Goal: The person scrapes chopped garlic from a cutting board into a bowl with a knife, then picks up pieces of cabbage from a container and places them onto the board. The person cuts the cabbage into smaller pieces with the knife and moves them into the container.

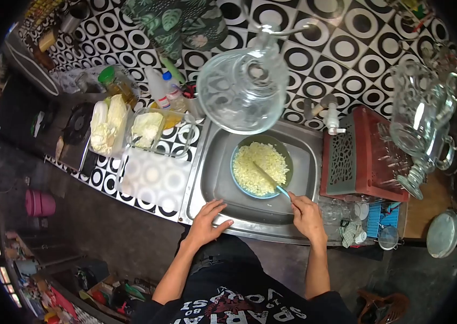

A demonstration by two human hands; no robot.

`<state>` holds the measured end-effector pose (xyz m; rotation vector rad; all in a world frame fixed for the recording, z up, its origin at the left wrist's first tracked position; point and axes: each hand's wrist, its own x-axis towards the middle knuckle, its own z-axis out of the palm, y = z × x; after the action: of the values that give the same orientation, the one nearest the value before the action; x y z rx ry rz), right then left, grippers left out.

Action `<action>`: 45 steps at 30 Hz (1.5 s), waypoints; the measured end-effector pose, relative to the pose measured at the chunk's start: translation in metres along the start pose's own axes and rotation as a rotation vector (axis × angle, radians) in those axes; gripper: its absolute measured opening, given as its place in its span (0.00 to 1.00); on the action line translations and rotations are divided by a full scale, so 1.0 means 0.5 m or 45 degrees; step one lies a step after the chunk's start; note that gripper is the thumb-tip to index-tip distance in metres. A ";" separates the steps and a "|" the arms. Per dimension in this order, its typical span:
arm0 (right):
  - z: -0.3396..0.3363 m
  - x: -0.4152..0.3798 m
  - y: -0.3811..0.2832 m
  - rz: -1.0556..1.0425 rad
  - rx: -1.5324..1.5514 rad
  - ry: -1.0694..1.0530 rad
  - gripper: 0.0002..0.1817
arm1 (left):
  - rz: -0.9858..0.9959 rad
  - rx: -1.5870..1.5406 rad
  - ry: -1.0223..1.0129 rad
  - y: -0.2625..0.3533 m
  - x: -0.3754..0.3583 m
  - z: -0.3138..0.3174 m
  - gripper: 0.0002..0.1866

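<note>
A round bowl (pixel 237 183) with a blue rim stands in the metal sink, filled with finely chopped pale cabbage (pixel 256 159). My right hand (pixel 307 217), at the sink's front right, is closed round the light-blue handle of a long narrow utensil (pixel 265 176). The utensil's tan end lies in the chopped cabbage; its tip shape is partly hidden. My left hand (pixel 208 222) rests at the front left rim of the sink (pixel 207 178), fingers apart, holding nothing.
Left of the sink are whole napa cabbages (pixel 108 124), a clear container of cabbage (pixel 147 129) and a translucent lid-like sheet (pixel 155 178). Clear glassware (pixel 243 89) hangs overhead. A red dish rack (pixel 366 156) stands at the right, near a white tap (pixel 333 119).
</note>
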<state>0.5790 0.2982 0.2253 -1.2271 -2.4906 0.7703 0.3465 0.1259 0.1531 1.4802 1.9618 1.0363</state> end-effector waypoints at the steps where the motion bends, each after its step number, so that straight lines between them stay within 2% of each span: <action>1: 0.007 0.000 -0.004 -0.013 0.010 -0.026 0.18 | -0.033 -0.045 -0.002 -0.001 -0.010 -0.004 0.25; 3: 0.025 -0.002 -0.021 0.026 0.192 0.109 0.17 | -0.102 -0.075 0.020 -0.011 -0.036 -0.013 0.24; 4: 0.042 -0.005 -0.023 0.006 0.209 0.081 0.17 | -0.124 -0.087 0.053 -0.021 -0.047 -0.016 0.23; 6: 0.081 -0.018 -0.012 0.296 0.524 0.003 0.17 | -0.144 -0.116 0.110 -0.040 -0.063 -0.019 0.21; 8: 0.117 -0.027 0.002 0.270 0.504 0.025 0.16 | -0.146 -0.115 0.148 -0.047 -0.070 -0.032 0.21; 10: 0.130 -0.040 -0.017 0.589 1.191 0.077 0.13 | -0.184 -0.204 0.137 -0.045 -0.083 -0.053 0.21; 11: 0.139 -0.039 -0.038 0.615 1.301 0.122 0.12 | -0.185 -0.246 0.150 -0.047 -0.088 -0.061 0.19; 14: 0.202 -0.040 -0.042 0.759 1.321 0.186 0.13 | -0.208 -0.287 0.154 -0.071 -0.105 -0.079 0.18; 16: 0.239 -0.043 -0.051 0.828 1.419 0.291 0.12 | -0.127 -0.293 0.123 -0.085 -0.119 -0.102 0.18; 24: 0.374 -0.138 -0.125 0.990 1.562 0.609 0.12 | -0.085 -0.345 0.158 -0.196 -0.237 -0.266 0.17; 30: 0.454 -0.242 -0.260 1.100 1.643 0.710 0.12 | -0.302 -0.367 0.112 -0.295 -0.319 -0.372 0.15; 34: 0.505 -0.288 -0.333 1.174 1.712 0.779 0.13 | -0.323 -0.342 0.037 -0.342 -0.324 -0.411 0.15; 38: 0.534 -0.273 -0.374 1.218 1.679 0.702 0.13 | -0.312 -0.363 0.018 -0.382 -0.294 -0.428 0.15; 40: 0.538 -0.238 -0.378 1.100 1.600 0.634 0.13 | -0.355 -0.313 0.045 -0.386 -0.264 -0.438 0.15; 42: 0.533 -0.189 -0.379 1.005 1.551 0.563 0.13 | -0.281 -0.152 0.074 -0.374 -0.234 -0.462 0.14; 45: 0.507 -0.101 -0.388 0.882 1.448 0.380 0.13 | -0.317 -0.399 0.240 -0.378 -0.200 -0.460 0.13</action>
<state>0.3695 0.0734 0.1256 -1.4738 -0.9633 1.6517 0.0938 -0.0602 0.1349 0.9753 1.9374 1.3347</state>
